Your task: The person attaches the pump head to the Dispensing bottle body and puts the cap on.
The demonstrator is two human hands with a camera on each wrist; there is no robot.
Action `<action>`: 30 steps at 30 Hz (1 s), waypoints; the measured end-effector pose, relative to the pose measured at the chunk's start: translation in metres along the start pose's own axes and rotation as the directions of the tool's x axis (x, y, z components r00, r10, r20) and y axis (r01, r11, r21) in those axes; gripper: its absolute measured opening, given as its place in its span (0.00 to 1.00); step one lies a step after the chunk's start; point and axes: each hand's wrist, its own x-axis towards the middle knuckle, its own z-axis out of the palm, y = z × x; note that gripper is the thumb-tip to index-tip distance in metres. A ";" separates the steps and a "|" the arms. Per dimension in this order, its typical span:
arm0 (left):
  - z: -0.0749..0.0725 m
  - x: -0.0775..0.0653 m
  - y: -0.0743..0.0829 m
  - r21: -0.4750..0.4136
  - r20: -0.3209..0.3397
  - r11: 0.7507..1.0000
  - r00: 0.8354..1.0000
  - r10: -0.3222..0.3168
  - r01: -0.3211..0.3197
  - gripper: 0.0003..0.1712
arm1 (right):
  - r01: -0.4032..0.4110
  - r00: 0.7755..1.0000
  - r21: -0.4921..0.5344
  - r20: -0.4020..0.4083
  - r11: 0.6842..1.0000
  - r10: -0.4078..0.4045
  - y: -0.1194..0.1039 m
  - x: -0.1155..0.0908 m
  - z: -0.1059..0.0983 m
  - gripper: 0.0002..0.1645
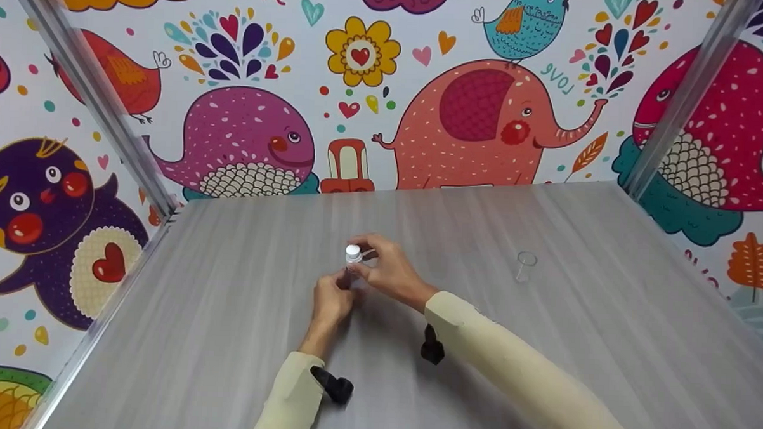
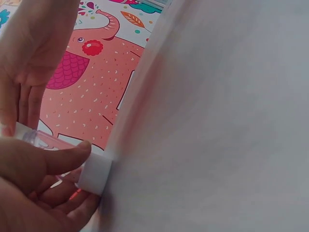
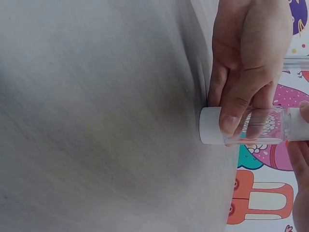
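A small clear bottle [image 3: 277, 126] stands upright, its white base [image 3: 210, 125] right at the tabletop. My left hand [image 1: 334, 302] grips the lower part of the bottle, thumb on one side and fingers round the other, as the left wrist view shows. At the bottle's upper end, my right hand [image 1: 389, 270] pinches the white top [image 1: 353, 254] between thumb and fingers. The clear wall of the bottle is partly hidden behind the left fingers. In the right wrist view, only part of the right hand shows, at the right edge.
A clear, see-through cup-shaped piece [image 1: 525, 268] stands on the grey wood-grain table [image 1: 237, 336], to the right of both hands. Behind the table rises a wall panel [image 1: 359, 118] printed with cartoon animals, and metal posts [image 1: 100, 103] frame the sides.
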 end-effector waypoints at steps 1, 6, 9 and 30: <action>0.000 0.000 0.000 0.003 -0.001 1.000 1.000 0.004 -0.004 0.14 | -0.004 1.000 -0.004 0.000 1.000 0.004 0.000 0.000 0.000 0.23; 0.001 0.000 0.000 0.003 -0.006 1.000 1.000 0.008 -0.008 0.14 | -0.023 1.000 -0.009 -0.001 1.000 0.023 0.001 -0.001 0.002 0.24; 0.001 0.000 -0.001 0.003 -0.009 1.000 1.000 0.012 -0.012 0.15 | -0.024 1.000 -0.009 -0.005 1.000 0.024 0.002 -0.001 0.002 0.24; 0.001 -0.002 -0.001 -0.024 -0.004 1.000 1.000 -0.006 0.006 0.15 | -0.042 0.999 0.005 -0.002 0.999 0.042 0.002 -0.002 0.003 0.31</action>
